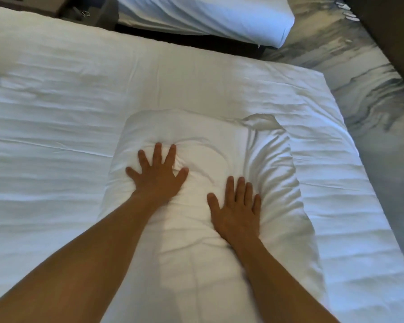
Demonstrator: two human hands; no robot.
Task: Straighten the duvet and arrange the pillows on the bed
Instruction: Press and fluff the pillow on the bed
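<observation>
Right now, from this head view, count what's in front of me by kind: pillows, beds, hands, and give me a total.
Pillows: 1, the white pillow lying on the duvet.
Beds: 2, the near bed and the second bed beyond it.
Hands: 2, the left hand and the right hand, both pressing flat on the pillow.
Total: 5

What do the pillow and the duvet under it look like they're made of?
Pillow: white matte woven cover, probably cotton, over soft filling; it dents and creases under the left hand and the right hand. Duvet: similar white matte fabric, with fine wrinkles and faint stripes; fibre can't be confirmed.
</observation>
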